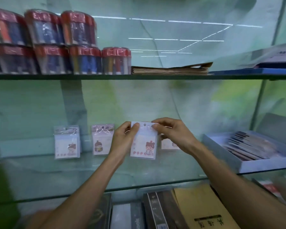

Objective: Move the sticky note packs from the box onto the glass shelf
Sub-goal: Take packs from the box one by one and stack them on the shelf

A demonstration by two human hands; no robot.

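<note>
From the head view, both hands hold 1 sticky note pack (143, 142) upright over the glass shelf (89, 177), its lower edge at or just above the glass; contact cannot be told. The left hand (124, 141) grips the pack's upper left corner: its thumb lies across the front of the header card beside the hang hole, and its other fingers (122, 146) curl along the pack's left edge. The right hand (173, 136) pinches the upper right corner, with fingertips on the header's front and the rest of the hand to the right of the pack. Both sets of fingers are narrow, closed on that pack, and the printed cartoon figure on its lower half shows below them.

Taking the held pack as the landmark: left of it, 2 more packs stand upright on the same shelf, the nearer pack (102, 139) just past the left hand and the far-left pack (67, 142) beyond that. Right of it, partly hidden behind the right hand, stands another pack (169, 143). Further right, at the shelf's end, rests the box (248, 164), open and pale blue, with a row of packs leaning inside. Above it, on an upper shelf, sit red-topped tubs (82, 60).
</note>
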